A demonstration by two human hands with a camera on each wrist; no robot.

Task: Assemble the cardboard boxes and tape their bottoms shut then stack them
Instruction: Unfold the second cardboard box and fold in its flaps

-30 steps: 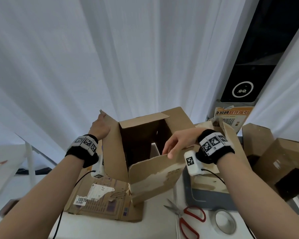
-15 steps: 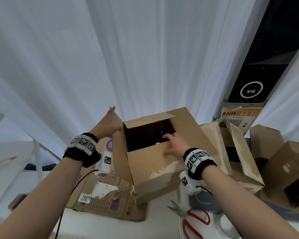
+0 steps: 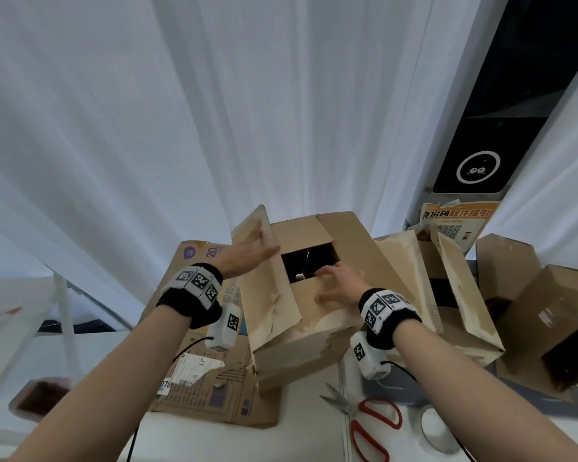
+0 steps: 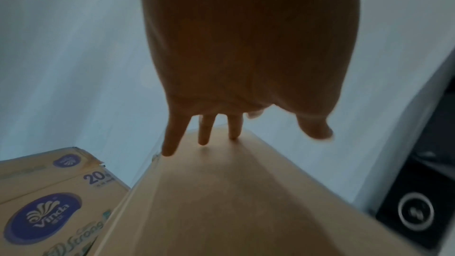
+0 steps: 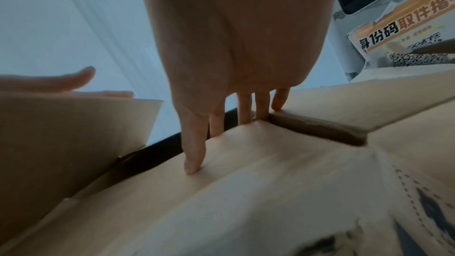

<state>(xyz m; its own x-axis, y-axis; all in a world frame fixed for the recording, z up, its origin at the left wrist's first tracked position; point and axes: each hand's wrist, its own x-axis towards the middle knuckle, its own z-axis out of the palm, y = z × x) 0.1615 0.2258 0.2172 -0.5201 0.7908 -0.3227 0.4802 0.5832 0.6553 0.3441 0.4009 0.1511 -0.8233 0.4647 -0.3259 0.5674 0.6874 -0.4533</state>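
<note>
A brown cardboard box (image 3: 301, 341) stands on the table, its flaps upward. My left hand (image 3: 251, 258) lies flat with straight fingers against the outside of the upright left flap (image 3: 264, 295). In the left wrist view, the left hand's fingertips (image 4: 204, 139) touch the flap's (image 4: 221, 192) far edge. My right hand (image 3: 334, 281) presses the near flap (image 3: 317, 311) down with spread, straight fingers. The right wrist view has the right hand's fingers (image 5: 194, 155) on that flap (image 5: 246, 182), reaching its edge by a dark gap. The far and right flaps lie folded in.
A flattened Vinda carton (image 3: 207, 378) lies under and left of the box. Red-handled scissors (image 3: 371, 418) and a tape roll (image 3: 437, 431) sit at the near right. More open boxes (image 3: 554, 321) crowd the right side. A white curtain and a dark kiosk (image 3: 474, 161) stand behind.
The right hand pushed the near flap from upright down flat over the opening. The left hand came round the left flap and now pushes it inward. The opening has shrunk.
</note>
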